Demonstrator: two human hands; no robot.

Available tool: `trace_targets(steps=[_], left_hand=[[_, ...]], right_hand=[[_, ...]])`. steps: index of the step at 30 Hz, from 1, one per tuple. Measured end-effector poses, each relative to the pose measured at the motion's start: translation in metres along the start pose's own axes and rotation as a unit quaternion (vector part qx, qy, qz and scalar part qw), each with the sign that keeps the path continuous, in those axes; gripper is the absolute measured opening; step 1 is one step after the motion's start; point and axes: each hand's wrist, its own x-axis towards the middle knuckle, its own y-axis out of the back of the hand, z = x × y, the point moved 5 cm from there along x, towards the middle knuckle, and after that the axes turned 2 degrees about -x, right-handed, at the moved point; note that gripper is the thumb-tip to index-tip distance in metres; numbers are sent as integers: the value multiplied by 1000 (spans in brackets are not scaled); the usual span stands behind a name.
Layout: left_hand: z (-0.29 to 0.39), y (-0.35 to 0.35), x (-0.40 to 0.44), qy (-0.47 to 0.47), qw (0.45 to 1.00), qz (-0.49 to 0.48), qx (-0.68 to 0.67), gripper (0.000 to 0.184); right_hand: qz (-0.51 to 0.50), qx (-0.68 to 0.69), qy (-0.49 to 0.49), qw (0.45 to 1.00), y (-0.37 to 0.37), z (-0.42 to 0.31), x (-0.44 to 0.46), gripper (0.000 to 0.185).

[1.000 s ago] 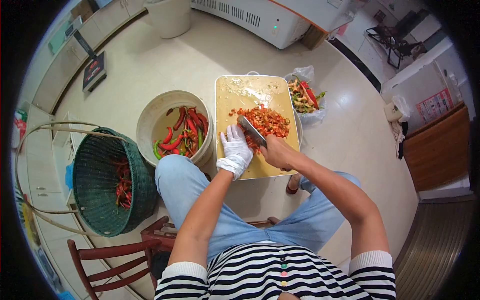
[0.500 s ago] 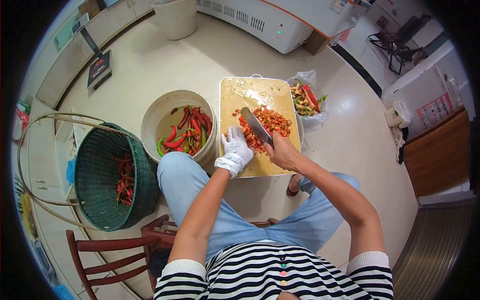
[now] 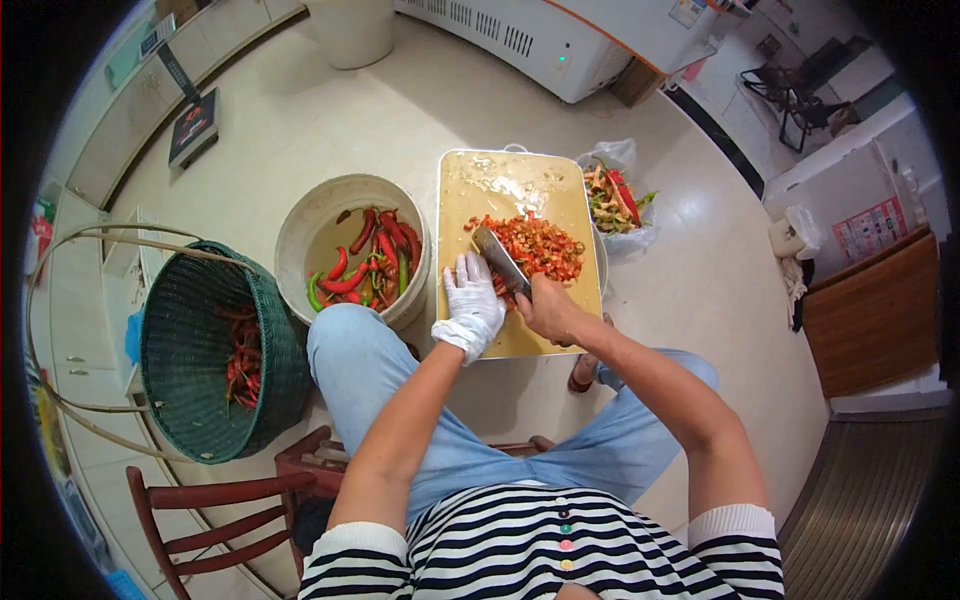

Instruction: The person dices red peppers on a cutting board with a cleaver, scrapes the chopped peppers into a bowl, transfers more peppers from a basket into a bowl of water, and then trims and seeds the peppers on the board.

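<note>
Pretty ordinary room tbh. The floor [image 3: 690, 270] is finished in something pale and kinda glossy, with soft light bounced off it. The left side is lined with light cabinets [image 3: 140, 110], with a dark platform scale [image 3: 194, 128] parked nearby. Up top, a whitish bin [image 3: 355, 35] is cut off by the view, near a big white appliance [image 3: 500, 40] fitted with vents and a lit green light [image 3: 562, 59]. Past a dark floor strip [image 3: 715, 140], a dark chair [image 3: 800, 100] can be seen. Over right, a red-printed sign [image 3: 870, 230] is placed above a brown panel [image 3: 870, 312]. A reddish slatted chair [image 3: 225, 497] is tucked bottom left.
</note>
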Motion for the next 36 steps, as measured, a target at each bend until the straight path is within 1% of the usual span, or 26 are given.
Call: trace_targets(steps=[1, 3, 4, 5, 6, 7, 9, 10, 11, 13, 15, 16, 18, 20, 21, 23, 25, 27, 28, 31, 32, 35, 36], left_hand=[[-1, 1, -1, -6, 1000, -8, -13, 85], [-3, 11, -3, -5, 1000, -11, -24, 87], [-3, 17, -7, -10, 999, -15, -44, 86], [-1, 23, -10, -18, 998, -19, -63, 85], [0, 23, -12, -16, 999, -22, -35, 85], [1, 19, -12, -17, 999, -19, -32, 85], [-1, 7, -5, -10, 1000, 8, -2, 84], [-1, 5, -4, -9, 1000, 13, -1, 84], [-1, 2, -4, -7, 1000, 26, 6, 83], [-2, -1, -3, -4, 999, 39, 14, 82], [-1, -3, -1, 25, 999, 45, -2, 82], [-1, -2, -2, 24, 998, 56, -4, 79], [1, -3, -6, 2, 999, 47, -18, 79], [5, -3, -4, -11, 998, 59, -21, 78], [4, -7, -1, -9, 998, 62, -17, 78], [1, -16, 2, -8, 996, 71, -45, 78], [0, -8, 2, -8, 997, 66, -42, 80], [2, -2, 0, 2, 998, 48, -34, 82], [1, 1, -2, 1, 999, 35, -20, 87], [-2, 11, -7, -2, 1000, 19, -21, 89], [-3, 9, -7, -1, 1000, -4, -7, 89], [-5, 0, -8, -6, 1000, 3, 4, 86], [-4, 2, -10, -5, 1000, 3, 2, 86]], right_hand=[[1, 0, 0, 1000, -9, 7, 0, 31], [86, -22, 55, 995, -10, 6, -2, 30], [84, -20, 57, 995, -11, 5, -1, 30], [62, -23, 43, 997, -11, 6, 4, 30], [42, -26, 28, 998, -9, 4, 5, 30], [45, -25, 29, 998, -5, 0, 4, 30], [-1, -3, 2, 1000, -3, -5, 4, 29], [32, -28, 32, 999, -5, -4, 2, 29], [36, -30, 37, 998, -6, 2, -1, 29], [17, -28, 21, 999, -8, 8, -11, 29], [21, -38, 11, 999, -6, 8, -14, 28], [18, -35, 10, 999, -5, 6, -14, 30], [14, -28, -1, 1000, -6, 2, -19, 31], [-5, 29, -39, 999, 0, -5, -8, 32], [-4, 31, -35, 999, -1, -5, -4, 32], [39, 8, 1, 999, -3, -2, 3, 32], [38, -14, 16, 999, 4, -4, -2, 31], [77, -2, 35, 996, 19, -9, -16, 31], [85, -3, 45, 995, 27, -13, -24, 31], [72, 3, 42, 997, 35, -19, -40, 31], [72, 3, 41, 997, 33, -17, -42, 31], [41, -17, 45, 998, 23, -14, -46, 32], [29, -20, 30, 999, 21, -14, -47, 32]])
